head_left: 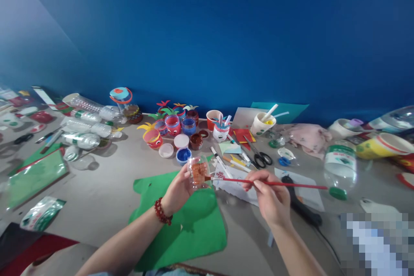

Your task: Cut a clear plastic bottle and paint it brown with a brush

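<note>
My left hand [179, 187], with a dark red bead bracelet [162, 211] at the wrist, holds a clear plastic bottle piece [201, 161] above the table. Brown-orange paint covers part of its side. Between the fingers of my right hand [270, 194] is a thin red paintbrush [239, 180], held level, its bristles against the painted patch. Beneath my left hand lies a green sheet [190, 228]. Just behind the bottle piece stand a jar of blue paint [183, 155] and a jar of brown paint [196, 141].
Small decorated cups [152, 138] line the wall side. Scissors [260, 155], markers [220, 158] and paper scraps lie behind my right hand. A black corded tool [300, 205] sits right of it. Plastic bottles [82, 139] are piled at left; a large bottle [340, 168] stands at right.
</note>
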`<action>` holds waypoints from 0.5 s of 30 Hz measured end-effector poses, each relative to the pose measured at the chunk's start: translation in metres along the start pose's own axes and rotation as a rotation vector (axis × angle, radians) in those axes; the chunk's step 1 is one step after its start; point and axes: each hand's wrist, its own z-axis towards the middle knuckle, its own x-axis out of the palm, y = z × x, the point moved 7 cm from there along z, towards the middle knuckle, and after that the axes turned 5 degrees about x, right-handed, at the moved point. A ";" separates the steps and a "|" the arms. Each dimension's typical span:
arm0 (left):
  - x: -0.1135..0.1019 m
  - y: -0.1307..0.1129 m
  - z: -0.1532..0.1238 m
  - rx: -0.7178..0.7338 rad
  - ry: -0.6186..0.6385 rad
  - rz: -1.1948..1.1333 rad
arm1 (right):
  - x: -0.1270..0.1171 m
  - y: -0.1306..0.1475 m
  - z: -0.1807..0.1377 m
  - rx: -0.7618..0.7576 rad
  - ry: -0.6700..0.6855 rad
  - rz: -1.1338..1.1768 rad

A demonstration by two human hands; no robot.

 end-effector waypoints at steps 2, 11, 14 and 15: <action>0.000 -0.001 0.000 0.002 0.003 -0.003 | -0.004 0.002 0.003 -0.013 -0.021 -0.007; 0.000 0.000 0.001 0.000 -0.003 -0.007 | 0.004 0.007 -0.001 -0.026 0.014 0.051; 0.000 0.001 0.001 -0.002 -0.004 0.001 | 0.004 -0.002 -0.002 0.025 0.039 0.030; 0.000 0.001 0.001 -0.003 -0.002 0.003 | 0.003 -0.003 -0.001 0.029 0.034 0.019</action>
